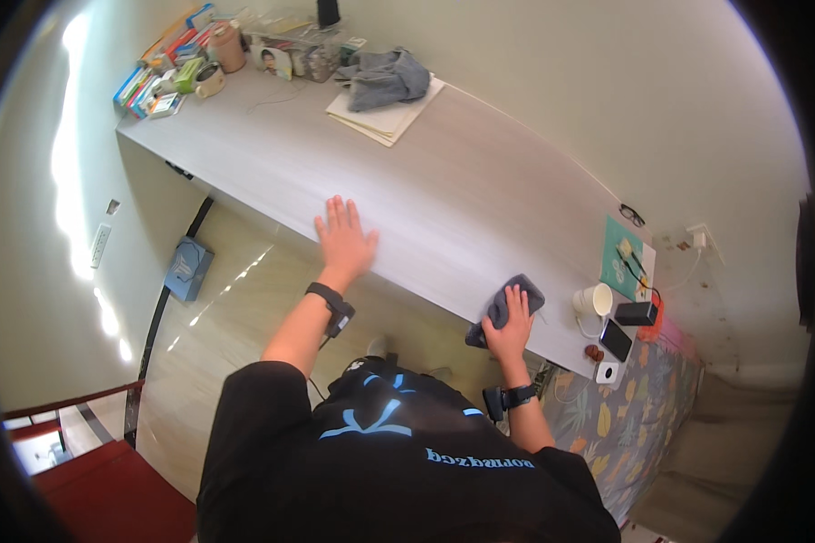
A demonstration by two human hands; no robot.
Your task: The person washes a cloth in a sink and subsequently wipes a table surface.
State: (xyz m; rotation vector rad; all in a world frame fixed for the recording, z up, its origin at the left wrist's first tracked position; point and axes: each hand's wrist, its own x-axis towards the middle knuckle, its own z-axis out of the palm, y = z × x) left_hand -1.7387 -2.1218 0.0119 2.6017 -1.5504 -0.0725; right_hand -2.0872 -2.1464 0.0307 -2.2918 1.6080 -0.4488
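My left hand lies palm down near the front edge of the pale wood-grain desk, with nothing in it and its thumb spread. Further right, my right hand holds a folded dark grey cloth against the desktop. Part of the cloth hangs at the front edge, and my palm hides its middle. A second grey cloth is crumpled on a stack of papers at the back of the desk.
At the desk's far left end are books, a mug and a clear plastic box. A paper cup, smartphone, black adapter and eyeglasses occupy the right end. A blue box stands on the floor.
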